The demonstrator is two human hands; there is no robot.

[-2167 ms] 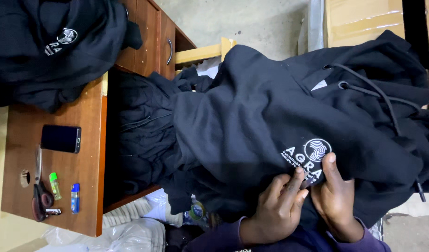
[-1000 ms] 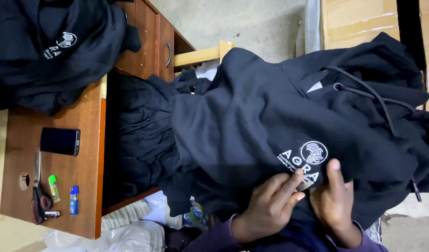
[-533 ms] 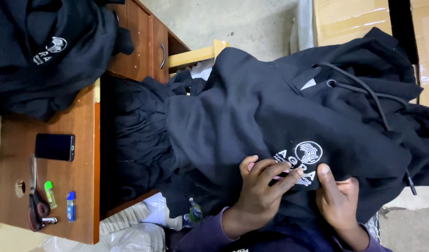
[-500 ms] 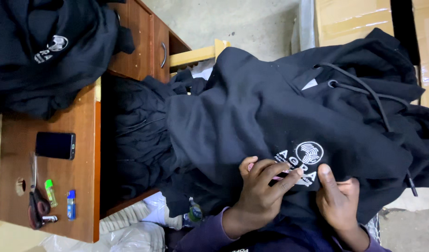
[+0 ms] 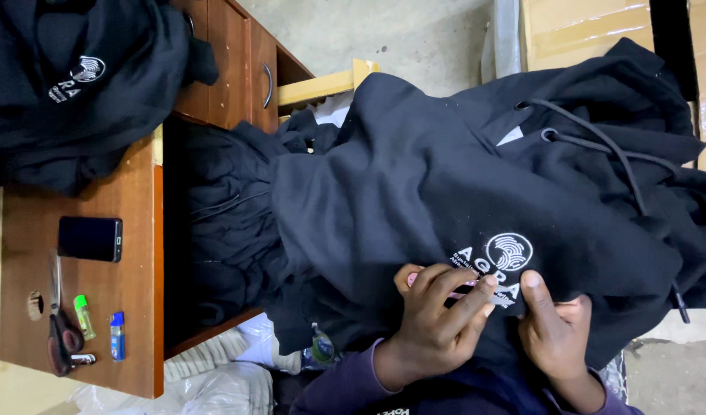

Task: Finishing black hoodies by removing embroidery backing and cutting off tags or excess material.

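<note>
— Working where? — Left hand [image 5: 437, 315] grips a small pink tool [image 5: 414, 278] at the white emblem [image 5: 497, 265]; right hand [image 5: 551, 327] pinches the black hoodie [image 5: 445, 177] on the lap.

A single head-worn camera looks steeply down at close range (the frame is rotated sideways). The black hoodie [image 5: 476, 192] fills centre and right; the wooden desk [image 5: 130, 223] occupies the left; both hands enter from the bottom edge.
</note>
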